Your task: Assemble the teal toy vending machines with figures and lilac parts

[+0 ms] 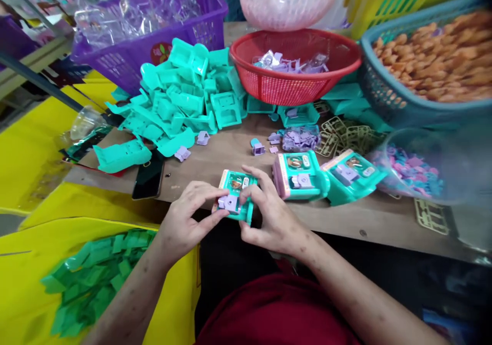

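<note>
The left hand (188, 217) and the right hand (269, 217) together hold a small teal plastic toy housing (235, 195) with a lilac square insert on its face, just above the near edge of the brown wooden worktable (346, 222). The housing's long axis runs away from the person toward the table, tilted slightly to the right; its printed face points upward toward the camera, and the lilac insert sits at the near end.

Left hand: fingers curled onto the housing, thumb and forefinger tips pinched at the lilac insert. Right hand: fingers closed around the right side of the housing, thumb pressed on its face.

Just right of the hands, two finished teal toy units (302, 176) lie side by side on the table, faces up. A heap of loose teal plastic shells (180, 96) occupies the left rear of the table. Behind it stands a purple plastic basket (161, 42) of clear parts. A red round mesh basket (295, 68) of lilac pieces stands at centre rear. A black phone (148, 178) lies flat at the left of the table.
</note>
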Demonstrator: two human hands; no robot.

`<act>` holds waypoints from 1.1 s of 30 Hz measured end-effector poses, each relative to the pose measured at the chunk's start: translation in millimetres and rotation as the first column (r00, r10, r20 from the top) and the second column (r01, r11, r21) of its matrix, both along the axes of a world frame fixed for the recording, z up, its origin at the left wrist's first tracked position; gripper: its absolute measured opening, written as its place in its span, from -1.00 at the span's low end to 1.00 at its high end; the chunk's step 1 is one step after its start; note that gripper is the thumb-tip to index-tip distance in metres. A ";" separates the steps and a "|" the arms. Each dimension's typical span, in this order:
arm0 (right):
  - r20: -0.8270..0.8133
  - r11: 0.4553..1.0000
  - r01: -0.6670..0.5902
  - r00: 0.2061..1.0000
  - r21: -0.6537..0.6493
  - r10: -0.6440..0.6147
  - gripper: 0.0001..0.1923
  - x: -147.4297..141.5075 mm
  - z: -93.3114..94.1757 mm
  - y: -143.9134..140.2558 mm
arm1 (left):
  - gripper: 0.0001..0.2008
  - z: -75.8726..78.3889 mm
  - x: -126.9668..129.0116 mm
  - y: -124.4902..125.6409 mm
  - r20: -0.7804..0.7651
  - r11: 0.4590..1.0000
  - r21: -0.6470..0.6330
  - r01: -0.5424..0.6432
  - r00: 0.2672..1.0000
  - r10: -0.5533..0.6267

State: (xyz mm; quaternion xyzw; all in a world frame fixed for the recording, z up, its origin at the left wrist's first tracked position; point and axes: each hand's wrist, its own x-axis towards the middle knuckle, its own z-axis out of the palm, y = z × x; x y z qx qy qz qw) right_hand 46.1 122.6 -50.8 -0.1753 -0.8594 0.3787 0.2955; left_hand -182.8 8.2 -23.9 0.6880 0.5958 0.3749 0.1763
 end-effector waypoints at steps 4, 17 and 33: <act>-0.050 0.997 0.028 0.998 0.075 -0.024 -0.51 1.8 -5.9 -0.5 | -0.68 -3.0 -2.4 -1.7 0.010 1.000 -0.005 -0.006 1.000 0.006; -0.049 0.999 -0.025 0.998 0.025 0.026 -0.72 -3.0 15.8 13.9 | -0.72 -6.9 -1.7 1.8 0.037 0.995 0.050 0.082 0.996 -0.084; -0.052 0.999 -0.021 0.998 0.028 0.023 -0.77 -4.2 13.1 13.1 | -0.63 3.9 16.9 -16.7 0.199 0.950 -0.196 -0.243 0.939 0.281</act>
